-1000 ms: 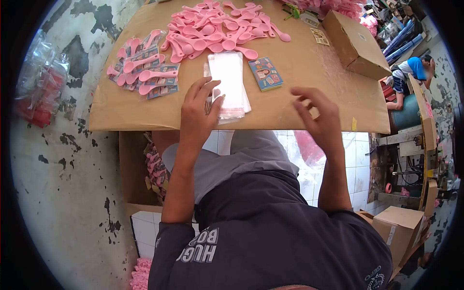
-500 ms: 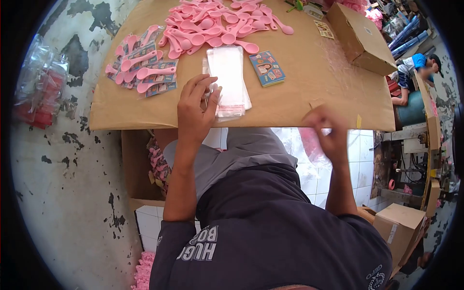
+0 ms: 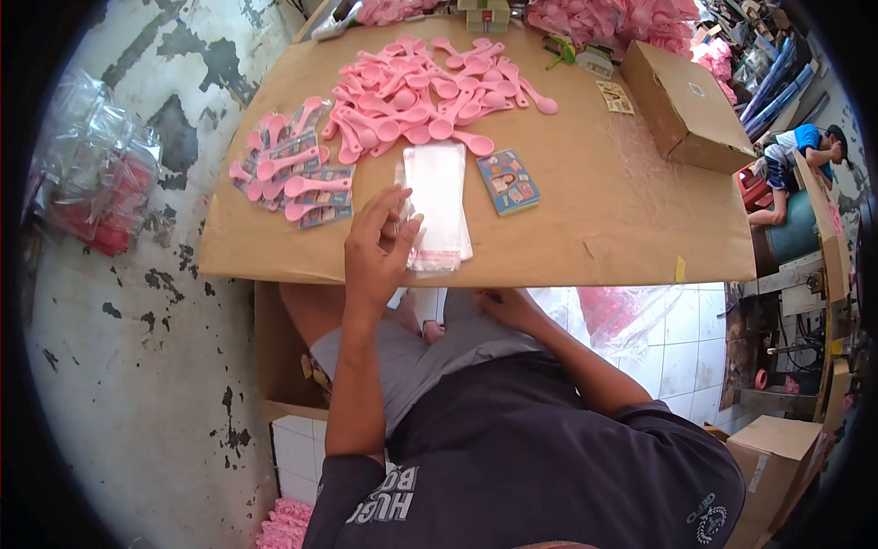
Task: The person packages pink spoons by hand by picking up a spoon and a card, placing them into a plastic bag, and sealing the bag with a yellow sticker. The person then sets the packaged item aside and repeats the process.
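A stack of clear plastic bags [image 3: 437, 201] lies near the table's front edge. At its left side rests my left hand [image 3: 377, 240], fingers bent with the thumb apart from them, and nothing is visibly gripped. Below the table edge, over my lap, is my right hand [image 3: 503, 306]; its fingers are partly hidden. To the right of the bags sits a small pile of blue printed cards [image 3: 508, 182]. Pink measuring spoons [image 3: 402, 96] are heaped behind the bags. On the left, several bagged pink spoons with cards [image 3: 293, 174] overlap each other.
A cardboard box [image 3: 686, 105] stands at the table's right rear. More pink bagged items [image 3: 613, 26] are piled at the back. Plastic packets [image 3: 91, 165] hang on the left wall. Another person [image 3: 805, 151] sits off to the right.
My right hand has moved left and down from the table's front right edge to over my lap. My left hand stays by the bags. The camera view has tilted up.
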Demonstrator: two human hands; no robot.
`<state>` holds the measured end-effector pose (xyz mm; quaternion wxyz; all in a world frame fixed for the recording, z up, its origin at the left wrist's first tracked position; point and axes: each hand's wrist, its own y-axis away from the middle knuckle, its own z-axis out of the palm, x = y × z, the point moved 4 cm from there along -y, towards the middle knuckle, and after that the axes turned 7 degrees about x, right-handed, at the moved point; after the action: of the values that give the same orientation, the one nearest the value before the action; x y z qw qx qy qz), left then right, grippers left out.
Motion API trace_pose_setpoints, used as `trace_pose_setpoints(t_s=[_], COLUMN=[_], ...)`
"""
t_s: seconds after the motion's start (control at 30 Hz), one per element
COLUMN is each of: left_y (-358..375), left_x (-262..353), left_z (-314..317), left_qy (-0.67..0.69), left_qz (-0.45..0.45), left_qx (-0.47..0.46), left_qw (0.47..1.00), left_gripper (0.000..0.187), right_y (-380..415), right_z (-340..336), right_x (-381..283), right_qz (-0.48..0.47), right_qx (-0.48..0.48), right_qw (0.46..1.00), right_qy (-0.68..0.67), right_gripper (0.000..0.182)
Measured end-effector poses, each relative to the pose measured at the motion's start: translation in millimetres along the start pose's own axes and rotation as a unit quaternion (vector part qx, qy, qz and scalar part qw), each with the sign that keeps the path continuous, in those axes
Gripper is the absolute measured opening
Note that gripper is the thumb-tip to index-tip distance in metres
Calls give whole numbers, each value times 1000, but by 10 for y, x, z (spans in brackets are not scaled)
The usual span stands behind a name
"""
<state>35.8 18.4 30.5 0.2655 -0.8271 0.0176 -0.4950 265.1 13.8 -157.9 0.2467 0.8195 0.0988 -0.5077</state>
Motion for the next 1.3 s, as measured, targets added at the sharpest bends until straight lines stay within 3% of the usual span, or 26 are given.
trace_pose_setpoints(t_s=[0.07, 0.1, 0.13, 0.17, 0.27, 0.37, 0.67, 0.77, 1.13, 1.3], left_y=[-3, -13, -19, -23, -38, -28, -43, -17, -68, -69], left_x=[-11, -7, 2, 22, -6, -96, -85, -78, -18, -58], left_z=[9, 8, 17, 39, 46, 68, 92, 80, 83, 105], left_qy=[-23, -45, -36, -37, -44, -73, -63, -75, -80, -94], left_qz=[13, 22, 1, 5, -59, -75, -32, -75, -101, -65], left_qx=[7, 14, 23, 22, 42, 46, 77, 61, 58, 51], left_qw=[1000, 999, 999, 999, 996, 993, 995, 992, 990, 992], left_gripper=[39, 40, 42, 42, 45, 49, 54, 52, 39, 34], right_y=[-318, -561, -620, -708, -1127, -1308, -1494, -1498, -1464, -1493], right_z=[127, 171, 187, 235, 292, 329, 341, 359, 497, 459], right_x=[260, 335, 304, 237, -100, -396, -637, -673, -780, -805], right_qz=[42, -168, -365, -406, -255, -211, -191, -190, -192, -193], right_qx=[-8, 105, 213, 255, 216, 227, 249, 251, 251, 252], right_qw=[998, 979, 896, 863, 935, 942, 940, 939, 940, 940], right_qy=[-46, 45, 135, 158, 117, 127, 138, 136, 128, 129], right_gripper=[29, 31, 34, 34, 34, 34, 34, 34, 35, 35])
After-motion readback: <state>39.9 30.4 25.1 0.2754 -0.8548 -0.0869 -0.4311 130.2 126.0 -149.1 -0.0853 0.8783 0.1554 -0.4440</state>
